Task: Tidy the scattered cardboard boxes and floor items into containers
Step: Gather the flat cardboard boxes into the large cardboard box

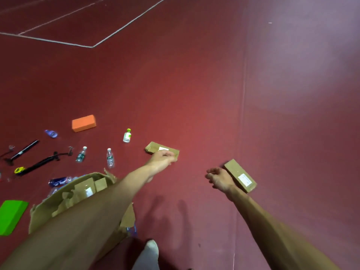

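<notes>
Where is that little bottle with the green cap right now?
The green-capped bottle stands upright on the red floor, left of centre, between the orange block and the cardboard box under the left hand.

Light: dim, warm indoor | glare: pale washed-out patch on floor (pixel 303 55) toward its upper right | shadows: soft double arm shadows near bottom centre | blur: slight softness throughout | distortion: wide-angle bending of floor lines at edges
</notes>
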`<state>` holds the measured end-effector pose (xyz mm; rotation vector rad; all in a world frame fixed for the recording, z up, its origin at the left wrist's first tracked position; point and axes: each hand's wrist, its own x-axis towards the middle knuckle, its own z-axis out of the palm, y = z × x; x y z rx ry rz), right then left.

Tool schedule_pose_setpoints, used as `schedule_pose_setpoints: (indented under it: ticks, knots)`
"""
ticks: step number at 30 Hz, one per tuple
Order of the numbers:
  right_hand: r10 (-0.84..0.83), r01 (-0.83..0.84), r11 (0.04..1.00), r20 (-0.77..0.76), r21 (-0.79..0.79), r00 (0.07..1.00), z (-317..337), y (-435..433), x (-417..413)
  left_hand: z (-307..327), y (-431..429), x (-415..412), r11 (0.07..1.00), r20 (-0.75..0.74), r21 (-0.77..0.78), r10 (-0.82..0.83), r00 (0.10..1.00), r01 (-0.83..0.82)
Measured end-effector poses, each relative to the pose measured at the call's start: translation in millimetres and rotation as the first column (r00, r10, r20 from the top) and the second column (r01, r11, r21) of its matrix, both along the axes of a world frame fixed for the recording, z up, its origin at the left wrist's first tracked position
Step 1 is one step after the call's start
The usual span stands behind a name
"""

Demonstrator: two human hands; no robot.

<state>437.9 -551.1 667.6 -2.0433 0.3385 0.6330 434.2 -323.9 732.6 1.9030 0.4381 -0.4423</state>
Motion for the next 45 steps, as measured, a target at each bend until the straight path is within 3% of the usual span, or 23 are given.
schedule_pose_setpoints:
  ticks: [11, 21, 26, 33, 38, 45]
  knots:
    - [-0.15, 0.143, 0.979, -0.04, -0.143, 0.988, -20, -120, 91, -57, -120, 144, 0.978, -0.058, -0.041, -0.207, 0.977, 0.205]
    - [-0.275, 0.221, 0.938, -0.187, -0.267, 0.943, -114, -217, 197, -159, -222, 289, 0.944, -0.155, -0.057, -0.331, 0.931, 0.326]
    - [-0.297, 0.233, 0.924, -0.184, -0.302, 0.937, -232, -278, 234, -274, -287, 330, 0.927, -0.163, -0.033, -0.374, 0.913, 0.374]
    - [-0.23, 0.168, 0.913, -0.129, -0.372, 0.965, -474, -343, 295, -514, -353, 370, 0.93, -0.125, 0.03, -0.359, 0.925, 0.365]
    - [-0.205, 0.13, 0.886, -0.123, -0.445, 0.971, -636, -370, 332, -649, -384, 400, 0.822, -0.017, 0.012, -0.569, 0.822, 0.569]
    - [-0.102, 0.048, 0.81, -0.061, -0.585, 0.993, -755, -371, 372, -764, -381, 456, 0.808, 0.012, 0.132, -0.581, 0.814, 0.575]
